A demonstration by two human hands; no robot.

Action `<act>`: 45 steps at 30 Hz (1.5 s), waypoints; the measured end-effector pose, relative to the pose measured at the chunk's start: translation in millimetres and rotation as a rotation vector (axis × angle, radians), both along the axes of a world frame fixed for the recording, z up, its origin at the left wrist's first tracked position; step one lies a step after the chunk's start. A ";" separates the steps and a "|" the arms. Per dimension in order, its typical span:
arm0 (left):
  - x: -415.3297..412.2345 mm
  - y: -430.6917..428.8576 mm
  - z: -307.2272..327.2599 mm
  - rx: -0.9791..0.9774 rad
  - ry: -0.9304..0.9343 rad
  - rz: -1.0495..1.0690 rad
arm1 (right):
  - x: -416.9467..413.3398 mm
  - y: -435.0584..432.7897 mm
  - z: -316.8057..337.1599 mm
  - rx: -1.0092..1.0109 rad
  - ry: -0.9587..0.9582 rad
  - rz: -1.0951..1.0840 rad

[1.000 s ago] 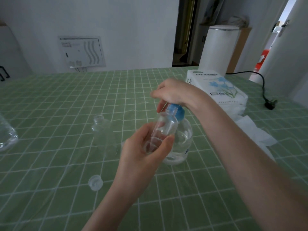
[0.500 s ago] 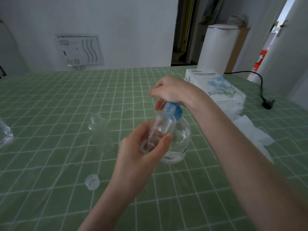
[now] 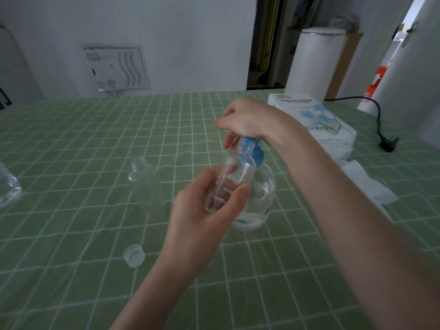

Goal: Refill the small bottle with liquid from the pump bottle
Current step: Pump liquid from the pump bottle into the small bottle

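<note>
My left hand (image 3: 204, 210) grips a small clear bottle (image 3: 234, 175), tilted with its open neck up under the blue pump head. The pump bottle (image 3: 259, 194) is clear with a blue collar (image 3: 256, 152) and stands on the green checked table, partly filled with clear liquid. My right hand (image 3: 247, 120) rests on top of the pump head with fingers curled down over it; the head itself is mostly hidden under the palm. A little liquid sits in the small bottle's bottom.
A second empty clear bottle (image 3: 142, 177) stands left of my hands, and a small clear cap (image 3: 133, 255) lies nearer me. A tissue pack (image 3: 316, 120) and loose tissue (image 3: 366, 186) lie to the right. Another clear container (image 3: 7, 186) is at the left edge. A black cable (image 3: 378, 120) runs at back right.
Both hands stay in nearly the same pose on the pump and the small bottle; only the camera shifts slightly.
</note>
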State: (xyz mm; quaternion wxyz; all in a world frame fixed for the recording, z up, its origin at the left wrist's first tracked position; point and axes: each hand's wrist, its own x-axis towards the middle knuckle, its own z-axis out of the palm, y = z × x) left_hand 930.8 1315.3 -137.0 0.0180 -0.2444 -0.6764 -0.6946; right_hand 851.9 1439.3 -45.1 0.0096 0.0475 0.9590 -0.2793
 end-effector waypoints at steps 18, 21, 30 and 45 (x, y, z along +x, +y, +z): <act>1.6 0.5 2.7 0.027 -0.016 0.009 | -0.7 -0.3 2.8 0.002 0.024 0.025; 1.7 0.6 2.5 0.014 -0.020 0.015 | -1.5 0.5 -0.6 0.012 0.004 0.021; 4.4 0.7 3.3 0.014 -0.032 0.012 | -0.8 2.4 -5.3 -0.040 0.026 -0.003; 2.9 -1.7 -0.7 -0.023 -0.014 0.023 | 0.4 0.3 -9.5 -0.021 -0.034 -0.007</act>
